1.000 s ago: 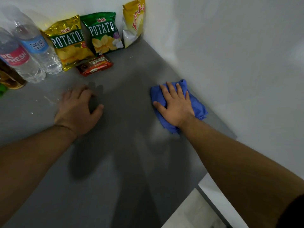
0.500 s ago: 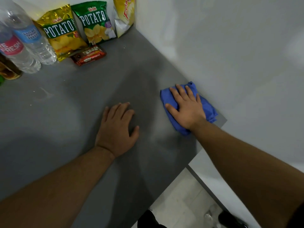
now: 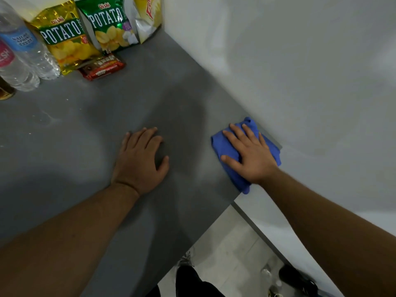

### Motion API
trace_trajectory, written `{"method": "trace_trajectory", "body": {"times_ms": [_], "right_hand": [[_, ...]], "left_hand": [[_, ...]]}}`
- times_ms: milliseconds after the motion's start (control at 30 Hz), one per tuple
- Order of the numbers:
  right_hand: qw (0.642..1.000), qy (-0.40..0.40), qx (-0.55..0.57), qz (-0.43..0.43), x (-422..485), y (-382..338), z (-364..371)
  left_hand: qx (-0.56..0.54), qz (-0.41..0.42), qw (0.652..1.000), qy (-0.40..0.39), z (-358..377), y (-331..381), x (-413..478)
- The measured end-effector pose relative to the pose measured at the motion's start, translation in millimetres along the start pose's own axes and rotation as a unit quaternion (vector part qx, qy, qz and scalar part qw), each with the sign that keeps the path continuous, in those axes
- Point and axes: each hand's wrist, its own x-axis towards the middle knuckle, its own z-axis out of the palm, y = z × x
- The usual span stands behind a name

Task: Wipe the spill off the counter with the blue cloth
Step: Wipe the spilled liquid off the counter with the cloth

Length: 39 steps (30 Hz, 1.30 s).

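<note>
The blue cloth (image 3: pixel 222 146) lies bunched at the right corner of the grey counter (image 3: pixel 102 129), against the white wall. My right hand (image 3: pixel 249 154) presses flat on the cloth with its fingers spread. My left hand (image 3: pixel 140 160) rests palm down on the bare counter to the left of the cloth, holding nothing. A thin wet smear with small droplets (image 3: pixel 48 118) shows on the counter far to the left.
Two water bottles (image 3: pixel 27 50), potato chip bags (image 3: pixel 66 41) (image 3: pixel 111 24), a yellow bag (image 3: pixel 149 16) and a red snack pack (image 3: pixel 101 67) line the back. The counter's front edge (image 3: pixel 205 230) drops to a pale floor with my legs and shoes.
My left hand slid from the spill area at the left toward the middle. My right hand drew the cloth back toward the counter's front corner along the wall.
</note>
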Motion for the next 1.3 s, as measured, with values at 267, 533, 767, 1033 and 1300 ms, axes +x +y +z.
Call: {"method": "trace_trajectory", "body": {"times_ms": [267,533,767,1033,1300], "right_hand": [[1.0,0.019,-0.017,-0.004,17,-47,9],[0.999,-0.007,-0.003,-0.04,-20,33,-1],[0.999,0.024,-0.019,0.037,8,5,4],[0.997,0.002,-0.028,-0.071,-20,-27,18],[0.99,-0.02,-0.043,-0.134,-49,-95,32]], "left_hand": [[0.004,0.0,1.0,0.0,1,1,2],[0.003,0.001,1.0,-0.003,3,-1,1],[0.003,-0.002,1.0,-0.006,4,-5,1],[-0.023,-0.007,0.999,0.042,-10,-1,-14],[-0.078,-0.046,0.991,0.098,-26,-32,-90]]}}
